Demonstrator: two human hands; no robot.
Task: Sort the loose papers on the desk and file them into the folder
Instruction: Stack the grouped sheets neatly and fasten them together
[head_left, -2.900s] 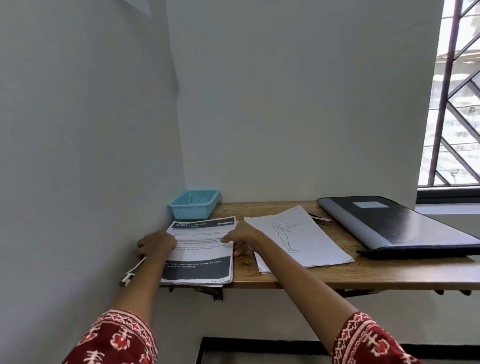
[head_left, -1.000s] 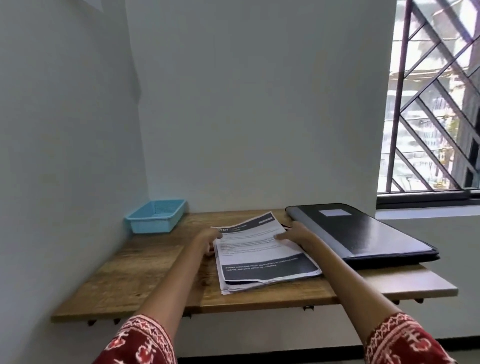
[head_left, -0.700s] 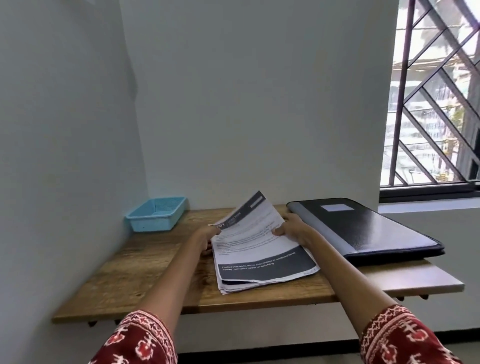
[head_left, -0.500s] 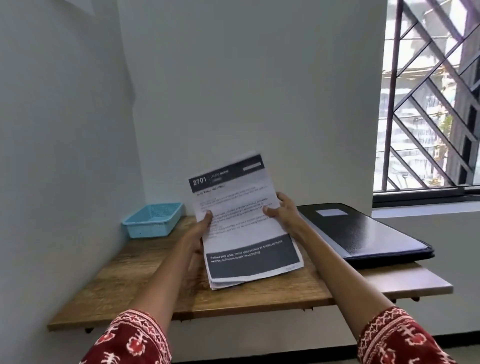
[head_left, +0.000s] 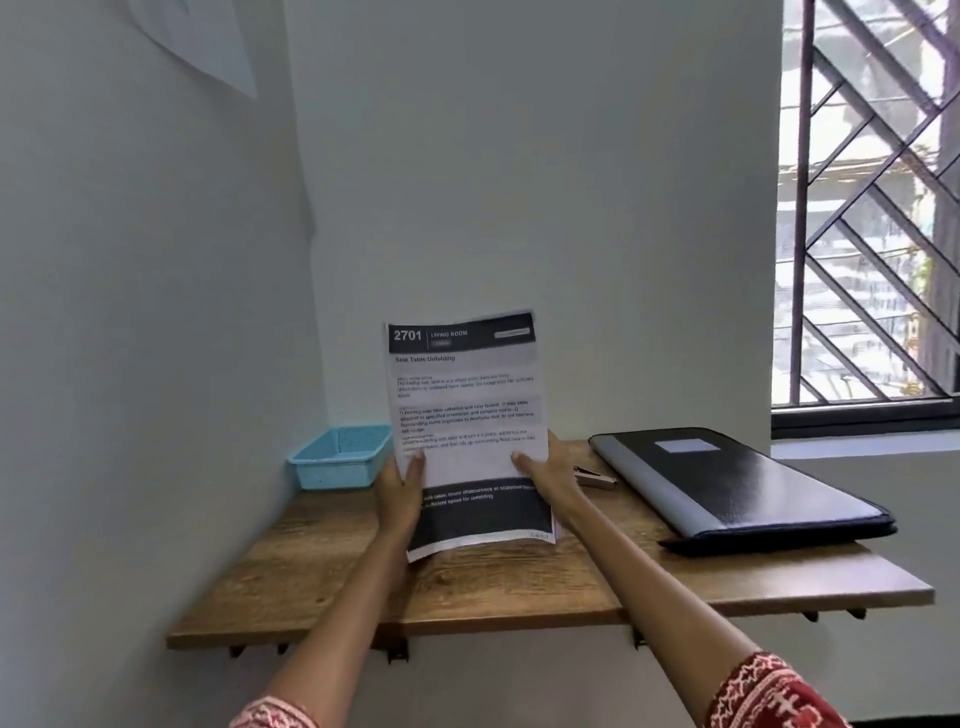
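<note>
I hold a stack of printed papers (head_left: 467, 415) upright above the wooden desk (head_left: 519, 587), its lower edge close to the desktop. The front sheet has a dark header reading 2701 and a dark band near the bottom. My left hand (head_left: 400, 493) grips the stack's left edge, thumb on the front. My right hand (head_left: 545, 475) grips the right edge the same way. The black folder (head_left: 737, 488) with a grey spine and a pale label lies closed on the desk's right side, apart from the papers.
A light blue plastic basket (head_left: 340, 457) stands at the desk's back left corner against the wall. A small clip-like object (head_left: 595, 477) lies between the papers and the folder. A barred window (head_left: 867, 208) is at the right.
Both hands gathered the papers into one stack at the desk's middle, then raised it from lying flat to standing upright in front of me. The folder and basket stayed put.
</note>
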